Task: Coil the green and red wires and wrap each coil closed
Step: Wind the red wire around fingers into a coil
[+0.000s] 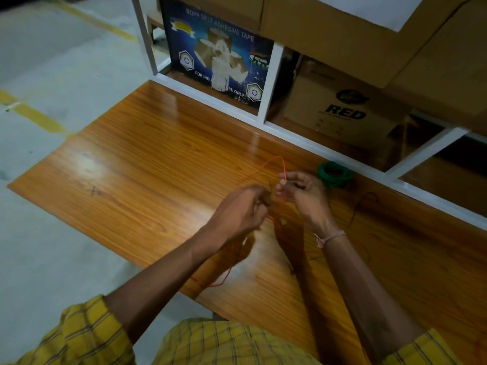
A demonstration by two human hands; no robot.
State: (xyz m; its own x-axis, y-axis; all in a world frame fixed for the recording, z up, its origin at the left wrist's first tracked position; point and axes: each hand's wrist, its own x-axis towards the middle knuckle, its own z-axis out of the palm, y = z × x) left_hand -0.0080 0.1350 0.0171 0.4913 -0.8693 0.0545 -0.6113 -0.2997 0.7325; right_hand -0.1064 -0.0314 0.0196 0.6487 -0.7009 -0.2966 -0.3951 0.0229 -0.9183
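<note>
Head view: the green wire coil [334, 174] lies on the wooden table [131, 159], wound up; whether it is wrapped closed cannot be told. Red wire [274, 161] remains uncoiled, looping just left of the green coil and trailing toward the table's near edge. Left hand [243, 206] is curled narrowly around the red wire. Right hand [303, 191], touching distance from the green coil, pinches the red wire between fingertips. Judgement: roughly half done; red coiling and wrapping remain. Behind the green coil, a shelf [266, 83] holds closed cardboard boxes [342, 106]; contents not visible.
</note>
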